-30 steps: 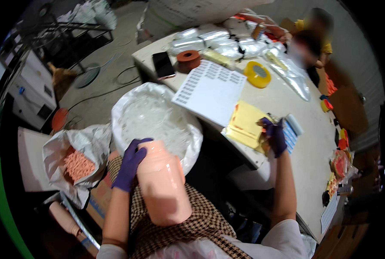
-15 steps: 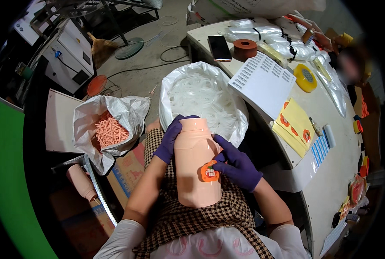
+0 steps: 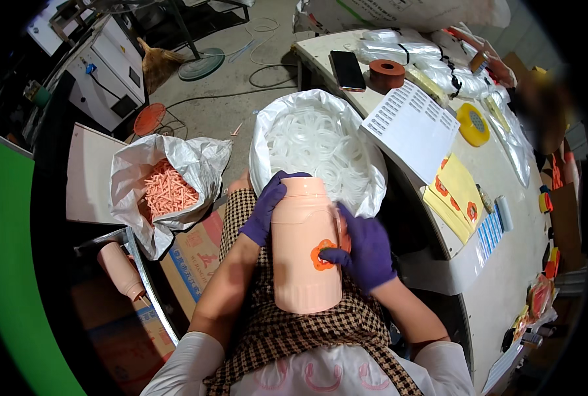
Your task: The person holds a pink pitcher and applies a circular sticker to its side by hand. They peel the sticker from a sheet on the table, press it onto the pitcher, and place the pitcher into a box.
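Upright above my lap stands a pink plastic thermos jug (image 3: 300,285). My left hand (image 3: 269,208) is closed around its upper left side, the fingertips partly hidden behind the neck. An orange flower-shaped sticker (image 3: 322,245) lies on the lower right of the jug's front. The thumb of my right hand (image 3: 368,251) presses on this sticker, while its other fingers bend around the jug's right side by the handle (image 3: 342,228). Both hands wear purple gloves.
Beyond the jug stands a white sack of clear rings (image 3: 373,148). To the left are a sack of small pink parts (image 3: 119,178) and another pink jug body (image 3: 121,269). The right-hand table (image 3: 505,290) holds yellow sticker sheets (image 3: 449,214), tape (image 3: 472,125) and a phone (image 3: 347,70).
My right thumb has moved from the sticker's edge onto it, and the sticker now lies flatter on the jug. The right fingers have shifted toward the handle. The view has turned slightly.
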The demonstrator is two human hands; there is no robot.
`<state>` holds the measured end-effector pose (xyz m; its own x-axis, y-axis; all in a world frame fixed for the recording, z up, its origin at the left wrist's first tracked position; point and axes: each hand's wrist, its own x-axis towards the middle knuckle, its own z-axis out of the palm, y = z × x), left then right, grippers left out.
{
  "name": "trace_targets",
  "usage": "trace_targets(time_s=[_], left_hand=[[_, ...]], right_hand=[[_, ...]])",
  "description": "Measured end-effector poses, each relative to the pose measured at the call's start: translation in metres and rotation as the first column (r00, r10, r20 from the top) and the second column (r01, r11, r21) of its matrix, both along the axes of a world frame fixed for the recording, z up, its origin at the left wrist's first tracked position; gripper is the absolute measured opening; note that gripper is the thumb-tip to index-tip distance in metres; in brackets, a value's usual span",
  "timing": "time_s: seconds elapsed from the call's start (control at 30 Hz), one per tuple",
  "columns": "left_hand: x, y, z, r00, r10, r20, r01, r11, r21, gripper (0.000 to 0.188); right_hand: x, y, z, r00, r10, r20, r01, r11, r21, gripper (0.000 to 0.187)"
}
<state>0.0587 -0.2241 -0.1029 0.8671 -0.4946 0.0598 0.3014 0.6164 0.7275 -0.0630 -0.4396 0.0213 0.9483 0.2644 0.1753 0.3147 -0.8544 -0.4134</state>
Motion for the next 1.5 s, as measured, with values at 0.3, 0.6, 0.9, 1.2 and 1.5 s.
trace_targets(time_s=[0.3, 0.6, 0.9, 1.2, 1.5], left_hand=[[-0.001, -0.014, 0.079, 0.971, 0.076, 0.227, -0.181, 0.851, 0.493, 0.027], [-0.005, -0.058, 0.149, 0.831, -0.18, 0.527, -0.465, 0.298, 0.834, 0.037], [0.01, -0.055, 0.109, 0.76, -0.265, 0.594, -0.444, 0.455, 0.772, 0.035], [0.069, -0.16, 0.173, 0.1, -0.624, 0.775, -0.542, 0.619, 0.568, 0.071], [0.048, -0.184, 0.093, 0.078, -0.726, 0.683, -0.759, 0.401, 0.513, 0.083]], right_hand=[[-0.067, -0.025, -0.02, 0.943, 0.332, 0.035, -0.324, 0.883, 0.34, 0.068], [-0.069, -0.261, 0.027, 0.791, -0.557, 0.255, 0.562, 0.825, 0.059, 0.037], [0.01, -0.399, -0.006, 0.793, -0.605, 0.063, 0.558, 0.682, -0.473, 0.035], [0.118, -0.237, 0.037, 0.865, -0.468, 0.182, 0.48, 0.877, -0.026, 0.031], [0.158, -0.258, -0.007, 0.784, -0.582, 0.215, 0.566, 0.813, 0.134, 0.032]])
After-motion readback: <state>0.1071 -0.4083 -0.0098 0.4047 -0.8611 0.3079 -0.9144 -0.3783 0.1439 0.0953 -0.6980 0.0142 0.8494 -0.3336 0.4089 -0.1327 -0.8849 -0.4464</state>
